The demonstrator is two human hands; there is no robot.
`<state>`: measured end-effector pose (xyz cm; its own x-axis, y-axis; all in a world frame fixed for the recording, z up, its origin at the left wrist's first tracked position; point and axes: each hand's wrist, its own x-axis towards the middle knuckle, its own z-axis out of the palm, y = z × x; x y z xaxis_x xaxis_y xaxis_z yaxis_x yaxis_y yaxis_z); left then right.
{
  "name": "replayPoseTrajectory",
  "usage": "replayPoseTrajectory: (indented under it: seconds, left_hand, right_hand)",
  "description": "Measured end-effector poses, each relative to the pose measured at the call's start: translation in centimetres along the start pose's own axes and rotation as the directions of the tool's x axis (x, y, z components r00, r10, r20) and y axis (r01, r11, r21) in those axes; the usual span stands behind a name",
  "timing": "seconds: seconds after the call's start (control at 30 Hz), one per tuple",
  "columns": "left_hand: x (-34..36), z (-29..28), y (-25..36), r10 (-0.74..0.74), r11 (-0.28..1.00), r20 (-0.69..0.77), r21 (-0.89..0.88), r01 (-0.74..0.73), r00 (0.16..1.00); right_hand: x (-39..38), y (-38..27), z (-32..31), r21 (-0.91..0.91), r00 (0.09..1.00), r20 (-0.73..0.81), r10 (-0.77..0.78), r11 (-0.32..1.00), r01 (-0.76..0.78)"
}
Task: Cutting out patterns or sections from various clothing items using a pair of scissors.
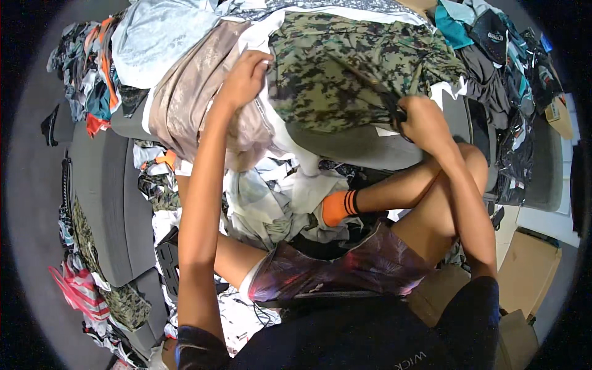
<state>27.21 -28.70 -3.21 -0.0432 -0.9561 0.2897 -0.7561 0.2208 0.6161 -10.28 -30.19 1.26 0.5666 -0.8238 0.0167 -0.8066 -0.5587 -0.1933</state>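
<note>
A green camouflage cloth (345, 68) lies spread over the grey cushioned surface in front of me. White fabric (261, 34) runs along its left edge, and my left hand (244, 79) pinches that fabric with fingers closed. My right hand (427, 125) is wrapped round the dark handles of a pair of scissors (375, 83). The scissors' blades point up and left over the camouflage cloth; they are blurred, and I cannot tell whether they touch it. Beige patterned fabric (191, 105) lies in folds left of my left hand.
Light grey fabric (161, 43) lies at the far left beside piled coloured clothes (86, 68). White scraps (265, 203) heap up below, around my legs. Teal and dark cloths (487, 37) are piled at the far right. Cardboard boxes (529, 271) stand at the lower right.
</note>
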Motion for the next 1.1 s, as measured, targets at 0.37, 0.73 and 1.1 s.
replayPoseTrajectory:
  seconds: [0.37, 0.73, 1.1]
  left_hand:
    - [4.4, 1.6, -5.5, -0.109, 0.944, 0.008, 0.313, 0.101, 0.994]
    - [2.2, 0.6, 1.8, -0.163, 0.955, 0.077, 0.262, 0.138, 0.984]
    - [-8.2, -2.1, -2.0, -0.016, 0.916, -0.091, 0.398, 0.051, 0.996]
  right_hand:
    - [0.0, 2.9, 0.1, 0.082, 0.978, -0.1, 0.181, 0.981, -0.173]
    - [-0.6, 3.0, 1.1, 0.365, 0.97, -0.059, 0.234, 0.91, -0.197]
    - [-1.7, -4.4, -1.0, 0.897, 0.961, 0.273, -0.03, 0.368, -0.244]
